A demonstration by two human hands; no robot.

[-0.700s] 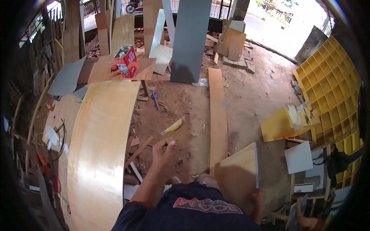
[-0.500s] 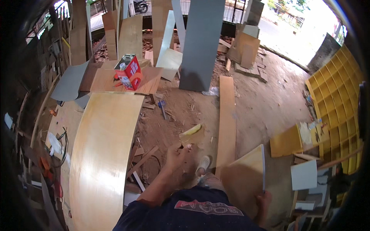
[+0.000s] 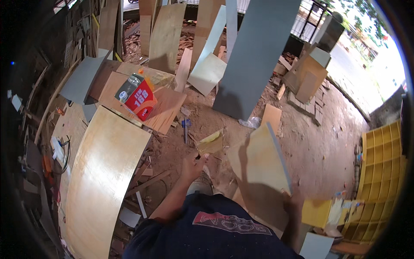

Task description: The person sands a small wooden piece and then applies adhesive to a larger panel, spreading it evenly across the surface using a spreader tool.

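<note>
My left hand (image 3: 195, 166) is closed around the near end of a small flat brownish piece (image 3: 211, 146), which has a yellow strip along its far edge. It is held out over the dirt floor in front of me. My right hand (image 3: 292, 199) grips the right edge of a pale wooden board (image 3: 258, 157) with a grey-blue edge. The board slants away from my right side, and shadow falls across it. To the left of my left hand lies a long glossy wooden sheet (image 3: 108, 164).
A red metal can (image 3: 139, 97) stands on a brown board (image 3: 166, 113) beyond the long sheet. A tall grey panel (image 3: 256, 56) leans at the back. Wood scraps litter the ground. A yellow gridded frame (image 3: 381, 164) and a yellow box (image 3: 317, 212) are at the right.
My right hand has brought the pale board up and forward, so it now covers much of the floor plank. My left hand still holds the flat piece. The whole view has turned.
</note>
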